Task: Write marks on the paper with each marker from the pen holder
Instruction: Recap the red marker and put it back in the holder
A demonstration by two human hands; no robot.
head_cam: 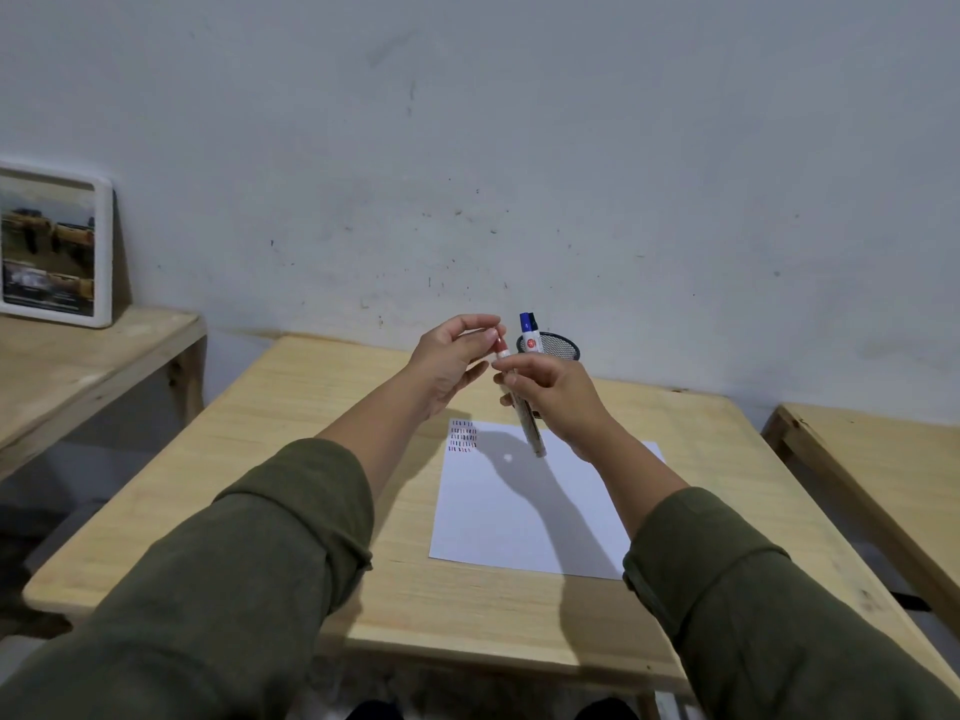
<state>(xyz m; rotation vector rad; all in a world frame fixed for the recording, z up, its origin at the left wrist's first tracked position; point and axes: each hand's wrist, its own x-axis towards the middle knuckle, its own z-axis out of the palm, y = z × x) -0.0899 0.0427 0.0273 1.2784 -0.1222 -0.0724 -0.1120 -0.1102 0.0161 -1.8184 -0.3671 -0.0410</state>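
Above the far end of the white paper, my right hand holds a white-barrelled marker tilted, its lower end pointing down at the sheet. My left hand pinches the marker's red cap at the upper end; the cap sits on or right at the barrel. Rows of small red and dark marks fill the paper's far left corner. Behind my hands stands a black mesh pen holder with a blue-capped marker and a darker one upright in it.
The paper lies on a light wooden table. A second wooden table at the left carries a framed picture leaning on the wall. Another wooden surface is at the right. A grey wall is close behind.
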